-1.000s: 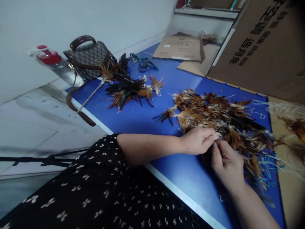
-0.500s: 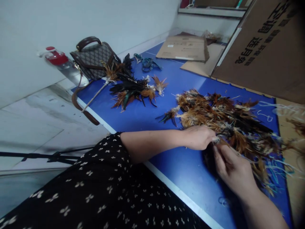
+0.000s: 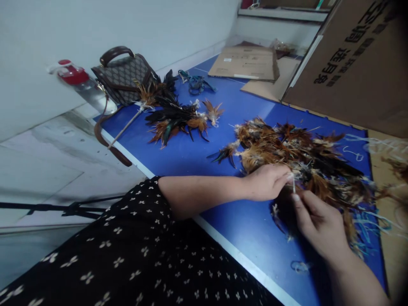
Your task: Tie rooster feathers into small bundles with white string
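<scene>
My left hand (image 3: 269, 182) reaches in from the left, its fingers closed around the pale end of a feather bundle. Dark feathers (image 3: 278, 214) show below it, partly hidden in shadow. A short white string (image 3: 294, 186) stretches from that end down to my right hand (image 3: 321, 225), which pinches it between thumb and forefinger. Just behind both hands lies a wide pile of brown and black feathers (image 3: 270, 148) on the blue table (image 3: 229, 221).
A second feather cluster (image 3: 172, 119) with a thin stick (image 3: 126, 129) lies farther left. Behind it are a patterned handbag (image 3: 127, 78) and a red-capped bottle (image 3: 86, 87). Flattened cardboard (image 3: 244, 63) sits at the back; a large carton (image 3: 353, 63) stands right. Blue-white strings (image 3: 371, 225) lie near the right edge.
My right hand has moved slightly right, away from my left, and the white string now shows taut between them. More dark feathers are visible below my left hand.
</scene>
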`<state>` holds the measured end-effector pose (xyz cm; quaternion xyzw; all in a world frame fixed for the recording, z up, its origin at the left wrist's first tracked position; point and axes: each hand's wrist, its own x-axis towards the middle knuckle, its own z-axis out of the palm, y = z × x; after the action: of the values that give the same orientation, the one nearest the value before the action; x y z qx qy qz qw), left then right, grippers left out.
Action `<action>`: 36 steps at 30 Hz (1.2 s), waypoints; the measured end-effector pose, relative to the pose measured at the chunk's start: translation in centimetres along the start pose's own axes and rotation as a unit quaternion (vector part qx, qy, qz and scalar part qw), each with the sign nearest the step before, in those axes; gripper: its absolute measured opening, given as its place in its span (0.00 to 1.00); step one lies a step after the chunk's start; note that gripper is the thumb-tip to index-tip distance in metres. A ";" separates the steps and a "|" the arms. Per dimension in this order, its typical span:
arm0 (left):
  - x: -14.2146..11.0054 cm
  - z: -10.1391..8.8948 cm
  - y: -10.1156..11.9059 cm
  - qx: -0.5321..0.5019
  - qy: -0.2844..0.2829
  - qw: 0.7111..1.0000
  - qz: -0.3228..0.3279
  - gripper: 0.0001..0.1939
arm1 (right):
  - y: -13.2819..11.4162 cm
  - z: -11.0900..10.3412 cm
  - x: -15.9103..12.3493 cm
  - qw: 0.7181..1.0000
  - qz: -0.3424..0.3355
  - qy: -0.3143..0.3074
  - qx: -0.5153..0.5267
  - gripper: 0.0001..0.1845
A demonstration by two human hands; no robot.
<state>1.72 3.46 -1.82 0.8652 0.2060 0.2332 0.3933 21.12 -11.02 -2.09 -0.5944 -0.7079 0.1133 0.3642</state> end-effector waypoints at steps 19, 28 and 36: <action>-1.2 1.8 0.1 -0.039 0.052 0.998 0.017 0.14 | -1.6 2.2 -0.1 1.000 0.007 0.029 -0.003 0.19; -0.6 1.8 -0.8 -0.086 0.067 0.994 -0.032 0.12 | -2.3 2.8 -0.2 0.999 -0.002 0.033 -0.004 0.24; 0.0 0.6 -0.5 0.000 0.004 0.998 -0.058 0.14 | -1.7 3.1 -0.2 0.998 -0.024 0.038 -0.035 0.22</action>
<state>1.96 3.44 -2.57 0.8507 0.2575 0.2130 0.4057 17.86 -10.83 -3.34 -0.5938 -0.7108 0.0570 0.3728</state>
